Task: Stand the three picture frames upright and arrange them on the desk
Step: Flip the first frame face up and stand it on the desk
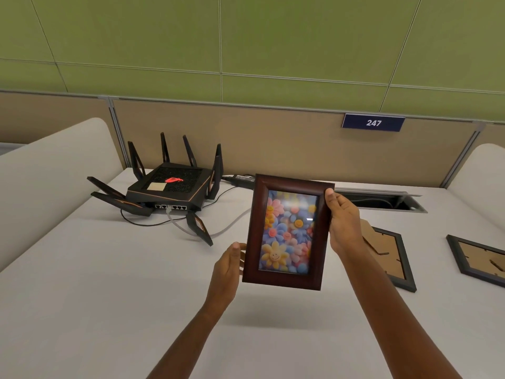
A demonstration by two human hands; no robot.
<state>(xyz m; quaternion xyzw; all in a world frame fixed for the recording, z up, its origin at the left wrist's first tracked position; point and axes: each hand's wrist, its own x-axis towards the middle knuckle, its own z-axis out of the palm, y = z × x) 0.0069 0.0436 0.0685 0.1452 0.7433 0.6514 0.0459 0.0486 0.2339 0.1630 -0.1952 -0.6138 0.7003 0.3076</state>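
A dark brown wooden picture frame (287, 231) with a colourful flower picture is held upright in the air above the white desk (95, 283), its picture towards me. My left hand (226, 272) grips its lower left edge. My right hand (344, 222) grips its upper right edge. Two dark grey frames lie face down on the desk to the right: one (390, 258) partly behind my right forearm, the other (481, 259) at the right edge of view, cut off.
A black router (169, 187) with several antennas sits at the back left, its cables (218, 231) trailing across the desk. An open cable slot (382, 201) lies at the back right. Beige partition panels and white side dividers enclose the desk.
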